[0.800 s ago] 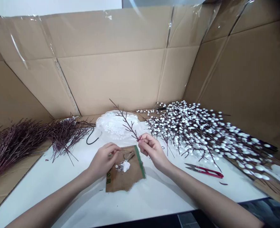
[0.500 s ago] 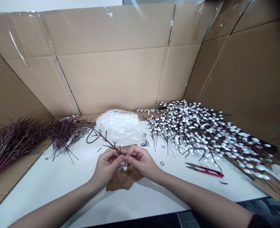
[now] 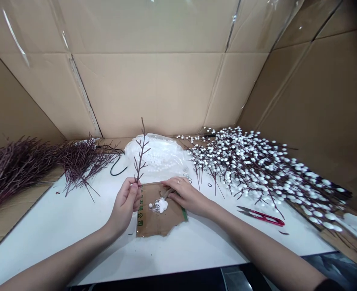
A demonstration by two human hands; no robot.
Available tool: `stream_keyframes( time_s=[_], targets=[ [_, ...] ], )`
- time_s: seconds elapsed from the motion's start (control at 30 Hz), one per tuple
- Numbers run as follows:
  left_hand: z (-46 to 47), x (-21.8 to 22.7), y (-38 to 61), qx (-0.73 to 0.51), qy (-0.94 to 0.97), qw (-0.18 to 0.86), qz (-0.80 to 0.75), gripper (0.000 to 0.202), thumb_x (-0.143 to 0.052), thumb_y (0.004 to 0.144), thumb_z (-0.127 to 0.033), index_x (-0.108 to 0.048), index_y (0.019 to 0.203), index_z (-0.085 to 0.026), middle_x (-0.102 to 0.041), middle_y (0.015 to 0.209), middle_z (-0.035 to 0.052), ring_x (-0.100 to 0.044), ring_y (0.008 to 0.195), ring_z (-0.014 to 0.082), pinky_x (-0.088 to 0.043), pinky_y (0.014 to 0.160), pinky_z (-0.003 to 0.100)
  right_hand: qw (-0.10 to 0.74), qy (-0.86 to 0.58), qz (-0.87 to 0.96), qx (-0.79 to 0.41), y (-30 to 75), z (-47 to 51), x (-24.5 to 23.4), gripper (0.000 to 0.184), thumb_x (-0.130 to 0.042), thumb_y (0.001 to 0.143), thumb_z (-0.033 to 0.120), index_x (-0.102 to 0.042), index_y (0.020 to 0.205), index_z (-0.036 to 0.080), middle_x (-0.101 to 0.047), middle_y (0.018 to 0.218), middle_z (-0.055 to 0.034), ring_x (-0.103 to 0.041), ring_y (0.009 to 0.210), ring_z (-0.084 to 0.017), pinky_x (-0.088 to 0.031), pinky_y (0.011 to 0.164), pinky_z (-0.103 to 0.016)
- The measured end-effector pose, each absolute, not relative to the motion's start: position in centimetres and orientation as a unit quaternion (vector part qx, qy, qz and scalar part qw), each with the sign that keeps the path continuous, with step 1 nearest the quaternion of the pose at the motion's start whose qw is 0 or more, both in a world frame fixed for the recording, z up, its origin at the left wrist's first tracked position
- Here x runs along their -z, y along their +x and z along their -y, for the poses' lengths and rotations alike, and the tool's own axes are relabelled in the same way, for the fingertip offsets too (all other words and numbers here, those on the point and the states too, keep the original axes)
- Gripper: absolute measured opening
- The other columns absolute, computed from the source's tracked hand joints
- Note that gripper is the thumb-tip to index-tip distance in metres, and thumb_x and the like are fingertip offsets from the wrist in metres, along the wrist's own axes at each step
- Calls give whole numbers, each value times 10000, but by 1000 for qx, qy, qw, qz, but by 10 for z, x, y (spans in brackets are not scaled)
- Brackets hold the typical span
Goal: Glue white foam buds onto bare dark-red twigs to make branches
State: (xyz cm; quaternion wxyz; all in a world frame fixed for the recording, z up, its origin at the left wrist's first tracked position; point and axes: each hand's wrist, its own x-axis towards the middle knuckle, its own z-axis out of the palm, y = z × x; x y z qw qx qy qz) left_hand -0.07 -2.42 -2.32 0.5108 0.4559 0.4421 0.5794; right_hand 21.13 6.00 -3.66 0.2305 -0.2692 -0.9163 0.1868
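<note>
My left hand [image 3: 124, 206] is closed on the lower end of a bare dark-red twig [image 3: 141, 151], which stands upright above it. My right hand [image 3: 187, 197] rests on a brown cardboard scrap [image 3: 154, 222], its fingers curled around a small stick that lies there. A blob of white glue [image 3: 162, 205] and a small white bead lie on the scrap between my hands. Behind them sits a clear plastic bag of white beads [image 3: 162, 155].
A heap of twigs tipped with white beads [image 3: 257, 165] fills the right side of the white table [image 3: 75, 226]. Bare dark-red twigs [image 3: 30, 163] are piled at the left. Red thread snips [image 3: 261, 216] lie right of my right forearm. Cardboard walls [image 3: 166, 81] enclose the table.
The twig has passed from my right hand to my left and now stands upright. My right hand has dropped onto the cardboard scrap. The camera has tilted down a little.
</note>
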Motion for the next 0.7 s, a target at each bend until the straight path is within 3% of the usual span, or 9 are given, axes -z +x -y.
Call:
stream_keyframes(
  time_s=[0.3,0.53,0.7],
  targets=[
    [28,23,-4,-566,408,562,-444,219,-462,874,-403,-495,831,-191,-209,568,-93,-146,415,36,-106,394,163,298,-303,825,-371,210,-61,34,240,-595,813,190,-631,1049,218,-651,1010,-68,-584,923,-210,-449,809,-368],
    [27,28,1,-562,436,531,-461,227,-461,884,-407,-526,902,-190,-296,579,-81,-219,430,36,-156,399,164,386,-275,612,-633,208,-52,28,311,-687,746,249,-600,1043,216,-641,1019,-45,-615,892,-153,-481,801,-309],
    [30,31,3,-533,448,525,-489,274,-440,885,-447,-545,916,-196,-196,525,-98,-170,409,47,-133,378,172,427,-246,593,-636,212,-46,19,170,-677,771,263,-612,922,216,-643,865,-9,-605,750,-121,-483,763,-292]
  ],
)
